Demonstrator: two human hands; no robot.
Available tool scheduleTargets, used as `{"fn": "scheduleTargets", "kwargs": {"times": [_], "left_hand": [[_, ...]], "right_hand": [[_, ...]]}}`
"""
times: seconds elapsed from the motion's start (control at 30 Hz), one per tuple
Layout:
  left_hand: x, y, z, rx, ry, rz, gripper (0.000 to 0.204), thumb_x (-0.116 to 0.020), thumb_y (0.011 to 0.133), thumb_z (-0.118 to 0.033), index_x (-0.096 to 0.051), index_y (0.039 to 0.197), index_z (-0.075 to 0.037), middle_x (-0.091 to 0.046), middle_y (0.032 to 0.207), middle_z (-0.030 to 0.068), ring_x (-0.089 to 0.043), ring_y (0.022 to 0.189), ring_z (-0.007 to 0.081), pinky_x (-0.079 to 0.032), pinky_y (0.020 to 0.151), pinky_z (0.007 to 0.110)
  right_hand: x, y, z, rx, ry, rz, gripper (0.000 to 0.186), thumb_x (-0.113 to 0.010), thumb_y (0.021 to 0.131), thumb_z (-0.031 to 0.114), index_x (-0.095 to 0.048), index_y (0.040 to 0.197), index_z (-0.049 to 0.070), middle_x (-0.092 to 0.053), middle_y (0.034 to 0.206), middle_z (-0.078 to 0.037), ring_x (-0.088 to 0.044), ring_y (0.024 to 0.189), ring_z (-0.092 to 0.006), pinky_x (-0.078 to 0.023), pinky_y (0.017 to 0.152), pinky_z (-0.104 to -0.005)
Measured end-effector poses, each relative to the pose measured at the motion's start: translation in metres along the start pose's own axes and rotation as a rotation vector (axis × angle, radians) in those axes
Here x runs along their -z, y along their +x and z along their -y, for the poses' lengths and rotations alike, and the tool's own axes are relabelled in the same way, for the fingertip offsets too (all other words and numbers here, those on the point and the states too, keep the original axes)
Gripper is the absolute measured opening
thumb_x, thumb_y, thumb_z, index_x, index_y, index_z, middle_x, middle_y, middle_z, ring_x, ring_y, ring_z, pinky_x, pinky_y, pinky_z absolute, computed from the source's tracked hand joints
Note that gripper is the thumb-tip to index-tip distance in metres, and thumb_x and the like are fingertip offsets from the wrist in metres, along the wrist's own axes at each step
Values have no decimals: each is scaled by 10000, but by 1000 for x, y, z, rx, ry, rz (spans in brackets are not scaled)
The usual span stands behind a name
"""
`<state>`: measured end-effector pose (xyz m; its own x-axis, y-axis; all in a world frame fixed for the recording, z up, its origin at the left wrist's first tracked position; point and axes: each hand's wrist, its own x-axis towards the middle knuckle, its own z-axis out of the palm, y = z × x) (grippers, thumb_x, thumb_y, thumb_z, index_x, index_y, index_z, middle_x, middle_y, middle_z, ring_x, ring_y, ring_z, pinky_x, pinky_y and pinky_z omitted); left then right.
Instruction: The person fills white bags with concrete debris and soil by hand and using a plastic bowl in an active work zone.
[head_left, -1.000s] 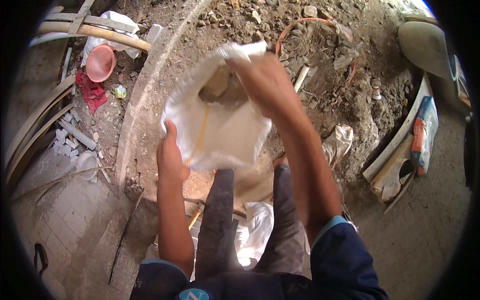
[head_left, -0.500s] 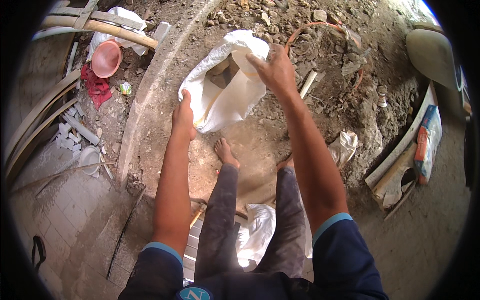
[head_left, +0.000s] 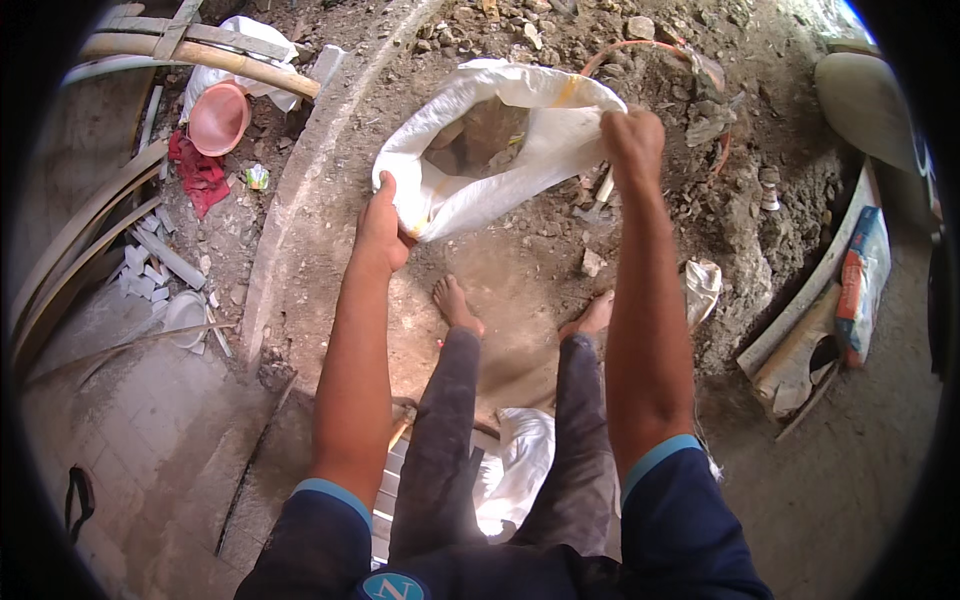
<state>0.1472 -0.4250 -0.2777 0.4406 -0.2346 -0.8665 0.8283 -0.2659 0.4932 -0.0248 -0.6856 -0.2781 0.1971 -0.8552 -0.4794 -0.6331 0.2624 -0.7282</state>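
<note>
- Head: white woven sack [head_left: 510,190], right of pink basin [head_left: 219,118]
- Left hand [head_left: 383,230]: fingers grasping sack rim basin-side
- Right hand [head_left: 634,145]: fingers clenched on opposite rim
- Sack already spread open; contents unclear

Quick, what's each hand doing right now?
Left hand: closed on the left edge of the white sack, thumb up.
Right hand: closed on the right edge of the sack's mouth.

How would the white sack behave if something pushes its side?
The white sack would probably fold easily, because its wall creases between left hand and right hand. Its mouth may droop if released, since both hands hold its rim.
</note>
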Motion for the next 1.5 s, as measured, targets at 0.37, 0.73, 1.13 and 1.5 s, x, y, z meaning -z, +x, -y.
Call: {"fn": "scheduleTargets", "kwargs": {"times": [0.37, 0.73, 1.13, 1.5], "left_hand": [[-8, -6, 0, -279, 524, -85, 483, -635, 870, -342, -552, 1154, 39, -623, 1029, 123, -617, 895, 196, -485, 746, 336], [83, -109, 85, -60, 747, -206, 591, -539, 913, -438, -424, 1339, -46, -560, 1152, 93, -578, 887, 191, -463, 748, 287], [123, -273, 182, 155, 1178, -217, 604, -733, 764, -326, -515, 1193, 40, -623, 1104, 192, -606, 1028, 271, -457, 892, 355], [57, -202, 188, 330, 1587, -94, 769, -732, 707, -435, -484, 1276, 19, -549, 1219, 250, -521, 1156, 351, -411, 975, 387]], "right_hand": [[45, -58, 3, 47, -16, 123, 746, -679, 784, 405, -439, 1279, -99, -625, 1051, -278, -652, 924, -287, -517, 774, -372], [128, -232, -273, -505, -478, 404, 444, -675, 762, 370, -654, 1029, 16, -667, 933, -227, -652, 888, -343, -497, 795, -398], [110, -147, -329, -148, -487, 513, 382, -564, 767, 341, -665, 860, -15, -629, 884, -277, -611, 872, -427, -480, 778, -468], [33, 117, -310, 7, -628, 174, 396, -553, 797, 366, -681, 866, -2, -656, 928, -224, -611, 925, -398, -478, 826, -451]]}}
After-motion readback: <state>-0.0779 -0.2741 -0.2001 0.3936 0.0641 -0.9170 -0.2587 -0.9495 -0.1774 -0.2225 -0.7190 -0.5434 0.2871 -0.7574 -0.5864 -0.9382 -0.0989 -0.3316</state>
